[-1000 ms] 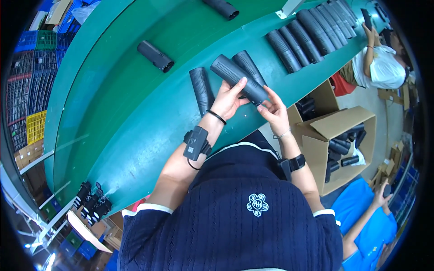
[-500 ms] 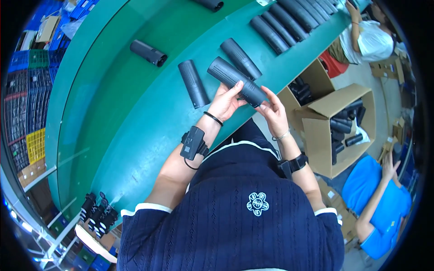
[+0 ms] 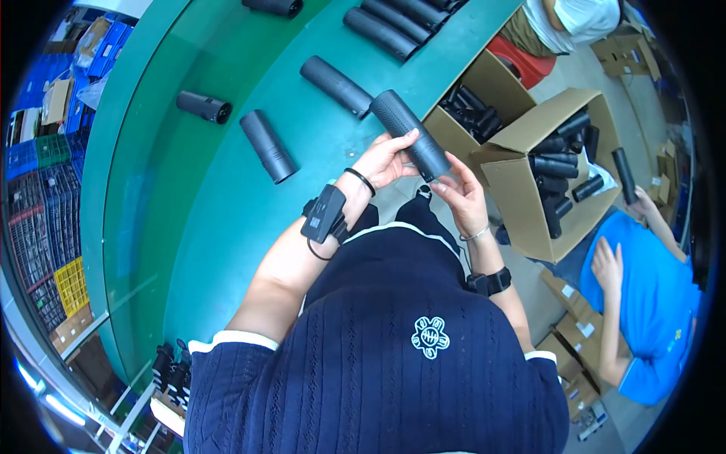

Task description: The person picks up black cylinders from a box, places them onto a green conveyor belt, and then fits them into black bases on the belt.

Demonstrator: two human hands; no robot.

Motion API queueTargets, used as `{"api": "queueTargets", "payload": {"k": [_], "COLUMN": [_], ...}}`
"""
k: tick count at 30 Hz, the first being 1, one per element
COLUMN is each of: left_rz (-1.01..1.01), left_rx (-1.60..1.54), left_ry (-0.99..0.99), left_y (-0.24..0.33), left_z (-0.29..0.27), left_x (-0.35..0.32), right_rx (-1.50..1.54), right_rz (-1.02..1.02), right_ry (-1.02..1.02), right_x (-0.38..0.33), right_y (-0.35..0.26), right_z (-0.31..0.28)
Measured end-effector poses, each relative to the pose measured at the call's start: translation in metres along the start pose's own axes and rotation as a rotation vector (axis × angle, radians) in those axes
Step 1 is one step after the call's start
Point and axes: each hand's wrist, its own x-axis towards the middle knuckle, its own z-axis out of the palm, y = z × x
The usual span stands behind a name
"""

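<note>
A black perforated tube (image 3: 401, 127) is held slantwise in front of me, beyond the edge of the green bench. Its dotted end points away from me, and its plain end comes down toward my right hand. My left hand (image 3: 386, 160) is closed round the tube's middle from the left, thumb on top. At the plain end, the fingers and thumb of my right hand (image 3: 463, 195) grip the rim. Two similar tubes lie on the bench: one tube (image 3: 268, 147) to the left and another tube (image 3: 336, 85) just behind the held one.
Further black tubes (image 3: 382, 34) lie side by side at the back of the green bench (image 3: 219, 250). A black cylinder (image 3: 204, 107) rests on its darker strip. Open cardboard boxes (image 3: 514, 200) of tubes stand at right, near a co-worker in blue (image 3: 643, 303) holding a tube.
My view has shifted right, so the bench things sit further left. The held tube has swung away from the bench and turned steeper. The co-worker in blue now holds a tube out.
</note>
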Motion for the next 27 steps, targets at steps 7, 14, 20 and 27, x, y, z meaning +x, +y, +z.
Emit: {"api": "queueTargets", "payload": {"k": [7,14,20,27], "left_rz": [-0.044,-0.060,-0.037,-0.055], "left_rx": [0.047,0.181,0.287,0.293], "left_ry": [-0.070,0.092,0.156,0.040], "left_y": [-0.039,-0.074,-0.098,-0.110], "left_z": [0.029,0.069,0.094,0.130], "left_x": [0.057,0.090,0.107,0.151], "right_rx": [-0.038,0.050,0.074,0.097], "right_rz": [-0.031,0.014,0.046,-0.059], "right_ry": [0.048,0.126,0.170,0.243], "right_x": [-0.002,-0.010,-0.018,-0.015], "right_y": [-0.012,-0.020,-0.026,-0.056], "right_z": [-0.074,-0.123,-0.151,-0.187]}}
